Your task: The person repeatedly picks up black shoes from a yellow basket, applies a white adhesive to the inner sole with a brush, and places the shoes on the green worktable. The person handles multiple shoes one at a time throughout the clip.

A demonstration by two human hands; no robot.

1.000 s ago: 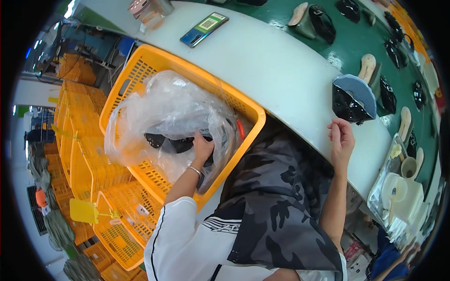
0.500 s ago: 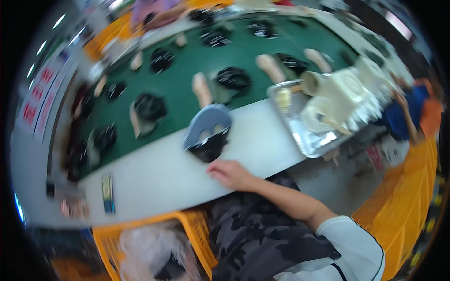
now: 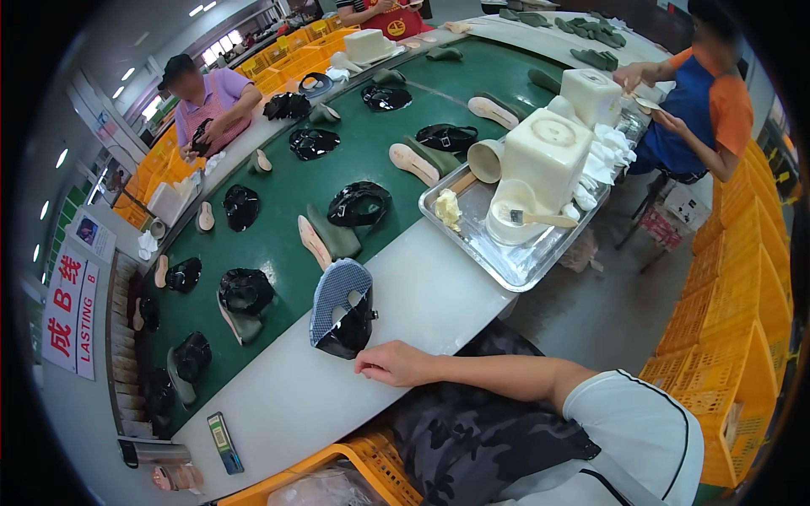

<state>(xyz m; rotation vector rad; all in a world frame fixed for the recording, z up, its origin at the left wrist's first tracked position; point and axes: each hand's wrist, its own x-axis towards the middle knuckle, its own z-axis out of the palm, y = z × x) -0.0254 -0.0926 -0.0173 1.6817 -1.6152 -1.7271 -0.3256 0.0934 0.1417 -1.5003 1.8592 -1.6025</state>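
Note:
My right hand (image 3: 395,363) hovers low at the near edge of the white tabletop (image 3: 274,379), fingers curled together. Whether anything small is between them is hidden. Just beyond the fingertips lies a glossy black shoe upper (image 3: 348,329), its grey-blue lining (image 3: 329,291) turned upward. I cannot tell whether the fingers touch it. My left hand is out of view. Past the upper, on the green belt (image 3: 283,291), rest a dark green shoe last (image 3: 335,234) with a pale insole (image 3: 314,243) and another black upper (image 3: 359,204).
At right, a metal tray (image 3: 521,271) holds a cream container (image 3: 548,152), a brush (image 3: 548,219) and a yellowish lump (image 3: 447,209). A phone-like object (image 3: 225,443) lies at lower left. Yellow crates (image 3: 717,354) stand right. Co-workers sit at right (image 3: 696,110) and far left (image 3: 211,105).
My view has swung and steadied, bringing more of the far room and the co-workers into sight. My right hand stays beside the black shoe upper, fingers still curled.

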